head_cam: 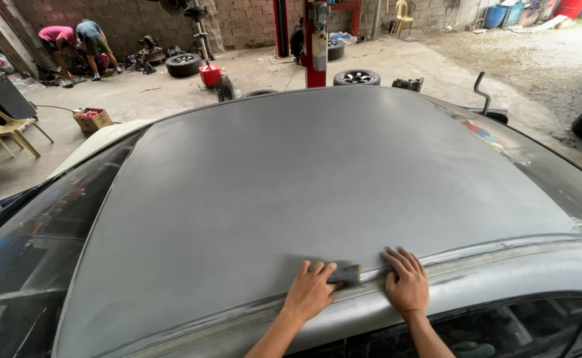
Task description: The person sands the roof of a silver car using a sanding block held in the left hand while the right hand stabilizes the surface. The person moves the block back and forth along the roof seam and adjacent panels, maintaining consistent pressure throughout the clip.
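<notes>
- Head view: left hand (311, 292) lies flat, fingers pressing a dark sanding block (346, 274) onto the near edge of the car roof (317, 179).
- Right hand (407, 285) rests open just beside it, fingers spread, holding nothing.
- Far back, tyres (357, 77) by a red lift post (315, 59); two people (79, 40) bend over.

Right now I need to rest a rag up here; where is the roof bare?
The grey car roof is bare from both hands up to its far edge. Only the near edge is crowded: left hand and right hand flank a dark sanding block.
</notes>
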